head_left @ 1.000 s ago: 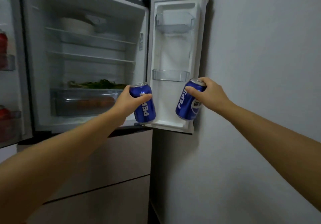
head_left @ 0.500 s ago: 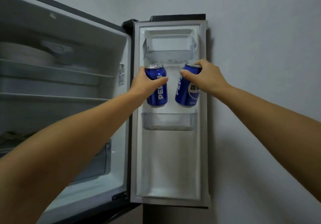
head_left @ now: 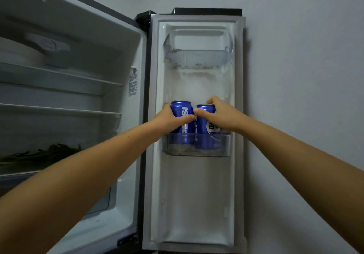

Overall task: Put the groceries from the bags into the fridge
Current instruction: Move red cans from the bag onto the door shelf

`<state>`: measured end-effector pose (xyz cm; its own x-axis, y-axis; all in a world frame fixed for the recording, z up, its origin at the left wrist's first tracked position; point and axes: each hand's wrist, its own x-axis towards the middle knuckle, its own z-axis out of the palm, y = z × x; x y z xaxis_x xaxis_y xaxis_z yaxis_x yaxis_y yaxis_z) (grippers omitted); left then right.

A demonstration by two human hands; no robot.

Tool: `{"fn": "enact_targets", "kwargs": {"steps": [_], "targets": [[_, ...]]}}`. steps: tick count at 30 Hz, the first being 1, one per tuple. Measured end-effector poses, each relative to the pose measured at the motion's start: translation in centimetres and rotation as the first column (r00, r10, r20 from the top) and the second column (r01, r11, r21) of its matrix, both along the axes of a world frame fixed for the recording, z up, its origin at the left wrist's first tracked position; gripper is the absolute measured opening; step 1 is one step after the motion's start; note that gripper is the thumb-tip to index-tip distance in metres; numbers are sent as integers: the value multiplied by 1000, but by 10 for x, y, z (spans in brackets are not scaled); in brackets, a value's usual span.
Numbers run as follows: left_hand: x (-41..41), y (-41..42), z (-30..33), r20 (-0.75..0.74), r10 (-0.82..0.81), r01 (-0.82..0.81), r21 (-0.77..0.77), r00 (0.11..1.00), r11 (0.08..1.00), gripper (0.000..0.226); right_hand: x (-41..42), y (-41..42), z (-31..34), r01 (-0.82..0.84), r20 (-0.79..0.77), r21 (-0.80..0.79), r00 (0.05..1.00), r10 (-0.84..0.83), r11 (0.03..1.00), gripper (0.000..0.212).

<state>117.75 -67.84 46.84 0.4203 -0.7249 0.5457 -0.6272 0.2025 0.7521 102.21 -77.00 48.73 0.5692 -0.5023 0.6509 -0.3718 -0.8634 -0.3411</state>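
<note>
Obs.: You hold one can in each hand, both at the lower bin [head_left: 197, 151] of the open fridge door [head_left: 197, 194].

Left hand [head_left: 167, 120]: wrapped round the left can [head_left: 183, 123], thumb across the front over the lettering, fingers hidden behind. The grip sits at mid-body, which leaves the can's base free to drop behind the bin's clear front wall.

Right hand [head_left: 218, 116]: closed round the right can [head_left: 206, 129], thumb on the front near the rim, fingers curled over the top and far side. This can sits slightly lower than its neighbour.

Position: the two cans stand upright, side by side just inboard of your thumbs, which nearly meet between them. Whether the cans touch, I cannot tell. Their lower parts show through the bin wall, so both are inside it; whether they rest on its floor is not clear.

Judgement: upright placement suits the shallow bin, whose wall stops the cans tipping when the door swings. The upper bin [head_left: 197, 56], above your hands, holds nothing visible. Release appears to be the remaining step.
</note>
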Motion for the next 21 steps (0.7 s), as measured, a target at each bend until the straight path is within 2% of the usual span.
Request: {"fn": "enact_targets", "kwargs": {"steps": [3, 5, 12, 15, 18, 21], "targets": [[0, 1, -8, 33, 45, -45, -16, 998, 999, 77, -1, 1, -5, -25, 7, 17, 1000, 25, 1000, 68], [-2, 4, -9, 51, 59, -59, -18, 997, 998, 77, -5, 1, -10, -26, 21, 14, 999, 25, 1000, 70], [-14, 15, -12, 161, 148, -154, 21, 976, 988, 57, -23, 4, -11, -24, 89, -21, 996, 26, 999, 64], [-20, 23, -22, 207, 192, -192, -21, 959, 981, 51, -31, 7, -15, -16, 150, -53, 988, 24, 998, 60], [-27, 40, -36, 245, 314, -300, -93, 917, 949, 49, -38, 17, -21, 21, 184, -225, 983, 21, 974, 53], [-29, 66, -49, 182, 392, -366, -161, 902, 917, 43, -39, 41, -24, -39, 188, -447, 973, 136, 894, 44]]}}
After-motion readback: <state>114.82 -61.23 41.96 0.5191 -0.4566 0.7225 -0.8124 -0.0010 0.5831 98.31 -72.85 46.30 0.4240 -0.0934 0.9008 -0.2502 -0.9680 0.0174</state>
